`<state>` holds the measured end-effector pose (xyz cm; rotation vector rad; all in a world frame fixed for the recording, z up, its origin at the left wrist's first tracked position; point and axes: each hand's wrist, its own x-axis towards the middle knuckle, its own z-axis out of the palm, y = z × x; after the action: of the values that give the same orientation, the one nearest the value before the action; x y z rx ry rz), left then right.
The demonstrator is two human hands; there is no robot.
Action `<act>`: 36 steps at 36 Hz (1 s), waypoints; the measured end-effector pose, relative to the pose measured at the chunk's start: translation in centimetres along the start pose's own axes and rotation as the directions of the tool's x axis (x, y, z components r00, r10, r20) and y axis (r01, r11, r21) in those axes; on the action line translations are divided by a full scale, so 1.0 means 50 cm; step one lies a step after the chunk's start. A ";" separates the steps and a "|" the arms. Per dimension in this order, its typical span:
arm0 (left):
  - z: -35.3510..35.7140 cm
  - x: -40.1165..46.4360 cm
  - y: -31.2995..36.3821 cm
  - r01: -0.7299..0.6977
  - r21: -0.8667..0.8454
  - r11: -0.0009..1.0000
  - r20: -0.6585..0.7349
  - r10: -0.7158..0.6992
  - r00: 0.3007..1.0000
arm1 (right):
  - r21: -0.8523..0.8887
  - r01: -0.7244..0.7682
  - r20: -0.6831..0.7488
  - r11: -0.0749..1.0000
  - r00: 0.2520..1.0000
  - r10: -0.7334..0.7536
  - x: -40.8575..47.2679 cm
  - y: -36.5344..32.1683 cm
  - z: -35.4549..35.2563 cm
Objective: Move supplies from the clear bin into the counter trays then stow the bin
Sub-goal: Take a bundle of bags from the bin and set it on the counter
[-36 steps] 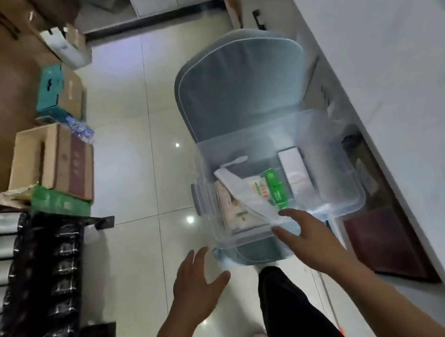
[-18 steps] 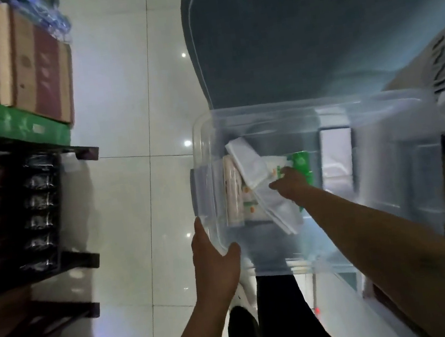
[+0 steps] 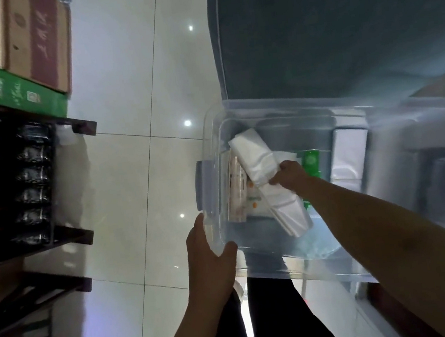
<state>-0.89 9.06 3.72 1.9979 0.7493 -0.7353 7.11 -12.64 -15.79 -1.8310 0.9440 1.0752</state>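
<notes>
The left hand (image 3: 209, 257) grips the clear bin (image 3: 299, 270) corner to steady it while the right hand (image 3: 290, 176) pinches the white packet (image 3: 257, 161) for removal.

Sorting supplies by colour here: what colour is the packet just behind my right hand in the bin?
Green packet, with a pale round mark; head view.

We can't read any text here. The brown cardboard box (image 3: 38, 42) has pale script on its red panel, the green box (image 3: 17, 92) under it carries white script plus a small square code, and the green packet (image 3: 310, 163) in the clear bin (image 3: 213, 147) shows a round logo. All are too blurred.
</notes>
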 end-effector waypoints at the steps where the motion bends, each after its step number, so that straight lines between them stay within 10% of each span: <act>1: -0.003 -0.003 0.005 0.008 0.004 1.000 -0.014 -0.008 1.000 | 0.046 0.000 0.036 0.999 0.999 -0.002 -0.001 0.001 -0.008; 12: -0.021 -0.023 0.081 -0.300 0.045 0.953 0.017 0.300 0.954 | 0.371 -0.019 0.365 0.928 0.922 -0.127 -0.151 0.023 -0.098; 21: 0.027 -0.018 0.162 0.190 -0.120 0.975 0.431 -0.121 0.894 | 0.728 -0.033 0.333 0.685 0.890 -0.311 -0.331 0.069 -0.118; 27: 0.047 -0.045 0.168 0.117 -0.165 0.979 0.585 0.002 0.811 | 0.842 -0.039 0.250 0.538 0.912 -0.326 -0.401 0.083 -0.090; 36: 0.039 -0.049 0.140 0.189 -0.253 0.949 0.524 -0.030 0.851 | 0.783 -0.032 0.207 0.621 0.955 -0.212 -0.368 0.094 -0.117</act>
<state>2.26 3.66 8.18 1.3988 0.6080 -1.1012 -1.84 -16.04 1.65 -0.9434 0.9268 0.6540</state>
